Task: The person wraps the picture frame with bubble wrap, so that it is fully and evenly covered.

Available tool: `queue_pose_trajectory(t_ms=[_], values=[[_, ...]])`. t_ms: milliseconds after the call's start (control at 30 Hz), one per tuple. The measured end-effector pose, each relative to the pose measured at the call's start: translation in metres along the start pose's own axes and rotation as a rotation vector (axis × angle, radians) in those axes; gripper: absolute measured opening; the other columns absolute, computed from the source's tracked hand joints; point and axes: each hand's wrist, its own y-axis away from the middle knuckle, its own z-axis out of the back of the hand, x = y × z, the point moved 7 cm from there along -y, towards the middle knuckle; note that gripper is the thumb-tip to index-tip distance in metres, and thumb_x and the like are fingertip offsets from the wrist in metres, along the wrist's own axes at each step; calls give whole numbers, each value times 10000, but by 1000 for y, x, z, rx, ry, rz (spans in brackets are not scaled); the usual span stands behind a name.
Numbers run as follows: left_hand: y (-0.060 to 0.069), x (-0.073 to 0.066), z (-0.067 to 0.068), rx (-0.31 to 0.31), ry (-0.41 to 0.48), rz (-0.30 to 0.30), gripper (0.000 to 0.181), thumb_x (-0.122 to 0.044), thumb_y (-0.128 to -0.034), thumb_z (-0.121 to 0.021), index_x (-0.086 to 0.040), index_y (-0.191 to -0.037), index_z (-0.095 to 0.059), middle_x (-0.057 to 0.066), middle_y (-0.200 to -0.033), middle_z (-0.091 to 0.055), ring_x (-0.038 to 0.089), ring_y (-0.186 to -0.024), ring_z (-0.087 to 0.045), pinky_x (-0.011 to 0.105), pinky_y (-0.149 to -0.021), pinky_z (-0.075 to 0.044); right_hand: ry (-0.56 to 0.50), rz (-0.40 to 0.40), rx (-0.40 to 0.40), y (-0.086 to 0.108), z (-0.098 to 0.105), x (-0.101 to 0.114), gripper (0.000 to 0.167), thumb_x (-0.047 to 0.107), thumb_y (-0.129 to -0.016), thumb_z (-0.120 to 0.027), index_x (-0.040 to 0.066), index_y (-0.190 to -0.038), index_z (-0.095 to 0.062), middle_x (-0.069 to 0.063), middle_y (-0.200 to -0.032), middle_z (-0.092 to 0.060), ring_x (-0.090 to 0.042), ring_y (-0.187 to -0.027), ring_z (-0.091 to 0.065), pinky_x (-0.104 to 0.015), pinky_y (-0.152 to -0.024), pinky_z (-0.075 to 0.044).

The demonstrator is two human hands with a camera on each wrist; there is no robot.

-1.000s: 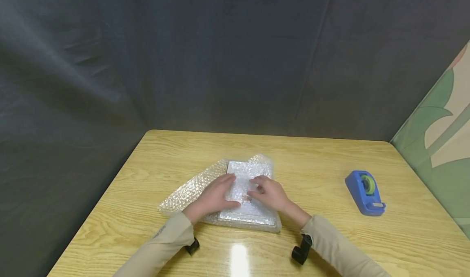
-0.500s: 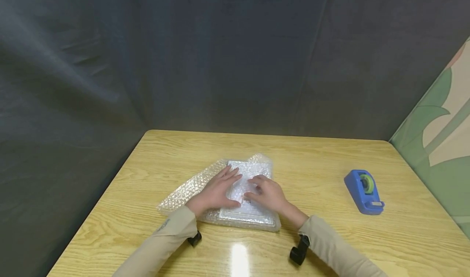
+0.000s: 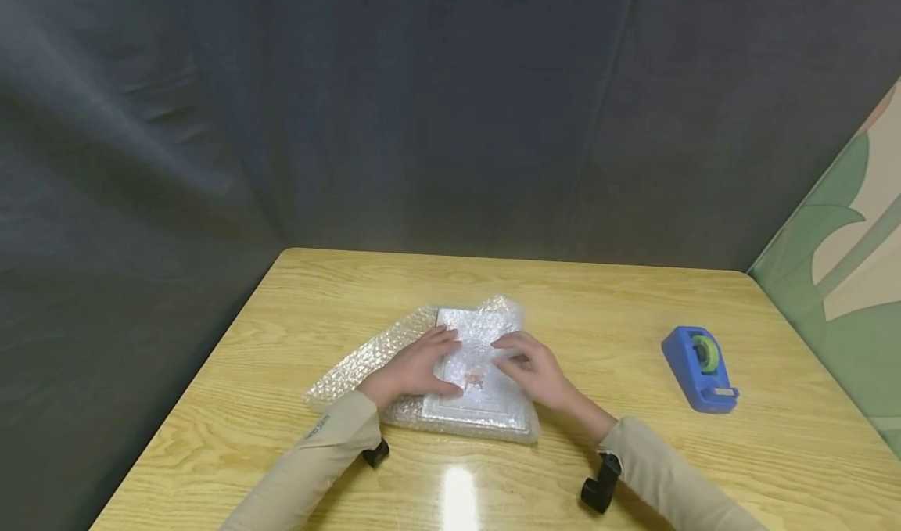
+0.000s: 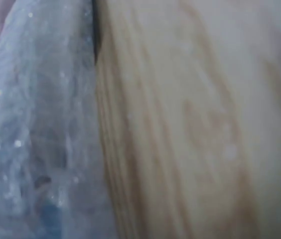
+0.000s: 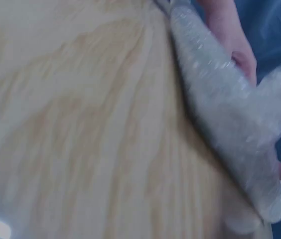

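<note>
Nearest, two beige sleeves [image 3: 310,468] are slanting in from below, a small black wrist camera [image 3: 600,486] sitting under each cuff. The forearms are angling toward each other over the yellow wood-grain worktop [image 3: 267,374]. The left hand [image 3: 411,371] is resting on the left side of a pale, flat, rectangular piece [image 3: 464,411] with a small orange-brown print [image 3: 474,380]; its fingers are spreading loosely, gripping nothing, the thumb pointing toward the print. The right hand [image 3: 538,378] is arching over the right side, its fingers bending and the thumb standing apart from the forefinger; whether they are pinching any film, I cannot tell. The piece is lying mid-worktop in clear bubble wrap [image 3: 366,363], whose loose wing is spreading out leftward.

The hands seem to be steadying and smoothing the wrapping. A broad, light left palm would be stopping the piece from sliding, while the right fingers would best be drawing the film snug without crushing bubbles. The slack left wing probably calls for most control, as such film tends to spring up.

Farther right, well apart from the hands, a blue plastic tape dispenser [image 3: 693,378] is holding a green roll [image 3: 705,353]. Behind everything, a dark curtain [image 3: 450,124] is hanging.
</note>
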Motion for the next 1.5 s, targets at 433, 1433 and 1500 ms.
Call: queue_pose_trajectory(t_ms=[433, 1433, 1500], values=[[-3, 1, -3, -15, 37, 8, 891, -522, -685, -708, -137, -1401, -344, 0, -1509, -156, 215, -1385, -83, 431, -1098, -163, 266, -78, -78, 3, -5, -17, 556, 236, -742, -719, -45, -1188, -544, -295, -1376, -301, -449, -1260, -279, -606, -998, -259], [-13, -1, 1, 8, -79, 32, 948, -562, -647, -714, -173, -1416, -318, 60, -1495, -205, 240, -1378, -103, 479, -1070, -226, 398, -22, 102, -5, -24, -8, 611, 277, -781, -677, -55, -1257, -486, -265, -1366, -364, -435, -1298, -237, -630, -1035, -118], [-13, -1, 1, 10, -81, 31, 934, -559, -651, -714, -179, -1411, -328, 53, -1490, -223, 232, -1377, -109, 470, -1070, -231, 399, -17, 102, -6, -24, -8, 612, 275, -780, -678, -55, -1258, -485, -267, -1361, -369, -437, -1294, -242, -632, -1033, -120]])
